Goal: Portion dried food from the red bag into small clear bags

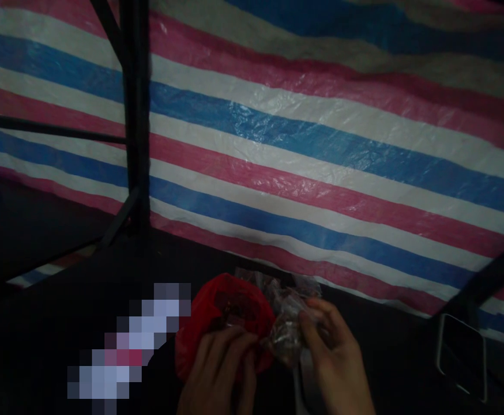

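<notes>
A red plastic bag stands with its mouth spread, and dark contents show inside it, too dim to name. My left hand lies over the bag's near rim with its fingers curled on it; the fingertips are partly hidden. To the right, my right hand pinches a small clear plastic bag between thumb and fingers. Something brownish fills this clear bag. Behind it lie more clear plastic packets, touching or close to the red bag.
A phone-like device with a pale edge lies at the right on the dark surface. Under my right hand is a grey-edged object, mostly covered. Striped plastic sheeting hangs behind, beside a dark metal post. A pixelated strip covers the left.
</notes>
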`<action>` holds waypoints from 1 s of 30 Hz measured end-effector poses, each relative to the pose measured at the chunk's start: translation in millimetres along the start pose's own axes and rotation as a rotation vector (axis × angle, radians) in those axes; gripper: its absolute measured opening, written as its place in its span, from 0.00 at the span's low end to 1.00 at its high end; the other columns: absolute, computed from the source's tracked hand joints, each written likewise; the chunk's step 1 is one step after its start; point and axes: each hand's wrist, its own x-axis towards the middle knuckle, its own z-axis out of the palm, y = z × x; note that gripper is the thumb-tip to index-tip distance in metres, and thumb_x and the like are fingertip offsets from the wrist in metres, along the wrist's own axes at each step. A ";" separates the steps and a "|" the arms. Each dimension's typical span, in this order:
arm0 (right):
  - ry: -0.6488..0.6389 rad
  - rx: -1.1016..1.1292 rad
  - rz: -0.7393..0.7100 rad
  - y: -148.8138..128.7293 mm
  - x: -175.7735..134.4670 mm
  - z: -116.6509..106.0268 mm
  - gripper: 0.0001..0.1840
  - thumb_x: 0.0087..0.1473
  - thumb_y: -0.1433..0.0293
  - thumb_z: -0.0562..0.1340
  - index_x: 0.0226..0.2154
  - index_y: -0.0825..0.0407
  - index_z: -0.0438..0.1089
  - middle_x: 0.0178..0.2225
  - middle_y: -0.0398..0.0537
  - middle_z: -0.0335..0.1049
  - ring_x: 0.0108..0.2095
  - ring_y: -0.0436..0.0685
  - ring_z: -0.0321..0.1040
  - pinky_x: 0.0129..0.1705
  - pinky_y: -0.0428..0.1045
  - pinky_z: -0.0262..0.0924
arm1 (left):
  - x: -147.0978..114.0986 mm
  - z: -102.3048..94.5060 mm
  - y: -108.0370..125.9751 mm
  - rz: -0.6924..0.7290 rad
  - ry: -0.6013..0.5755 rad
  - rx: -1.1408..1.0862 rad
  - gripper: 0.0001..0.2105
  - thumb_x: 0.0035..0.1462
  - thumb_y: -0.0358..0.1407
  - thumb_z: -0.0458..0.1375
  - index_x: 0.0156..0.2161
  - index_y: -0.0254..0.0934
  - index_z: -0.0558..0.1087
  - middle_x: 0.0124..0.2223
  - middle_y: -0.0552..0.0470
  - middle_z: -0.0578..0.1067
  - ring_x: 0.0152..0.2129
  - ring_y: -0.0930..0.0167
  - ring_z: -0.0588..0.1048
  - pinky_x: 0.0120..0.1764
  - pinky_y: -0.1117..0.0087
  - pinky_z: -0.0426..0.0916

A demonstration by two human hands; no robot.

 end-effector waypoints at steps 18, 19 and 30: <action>-0.073 -0.534 -0.354 3.3 93.9 -23.0 0.18 0.54 0.53 0.64 0.39 0.49 0.75 0.37 0.52 0.80 0.36 0.60 0.77 0.37 0.50 0.70 | 11.9 13.0 -48.1 -0.092 -0.442 0.379 0.21 0.65 0.29 0.50 0.55 0.44 0.81 0.58 0.43 0.81 0.54 0.50 0.73 0.55 0.45 0.67; -0.201 -0.549 -0.359 4.3 91.3 -19.6 0.17 0.56 0.54 0.65 0.37 0.49 0.76 0.36 0.50 0.81 0.35 0.58 0.77 0.36 0.49 0.70 | 11.3 14.0 -48.7 -0.085 -0.460 0.375 0.22 0.64 0.28 0.51 0.53 0.46 0.83 0.58 0.44 0.81 0.54 0.49 0.73 0.55 0.44 0.67; -0.404 -0.910 -0.303 32.7 178.7 -56.9 0.08 0.65 0.68 0.63 0.42 0.54 0.77 0.45 0.52 0.79 0.46 0.61 0.77 0.52 0.59 0.70 | 2.6 19.9 -60.3 -0.003 -0.615 0.340 0.23 0.61 0.30 0.55 0.55 0.56 0.81 0.62 0.51 0.80 0.58 0.46 0.71 0.56 0.38 0.66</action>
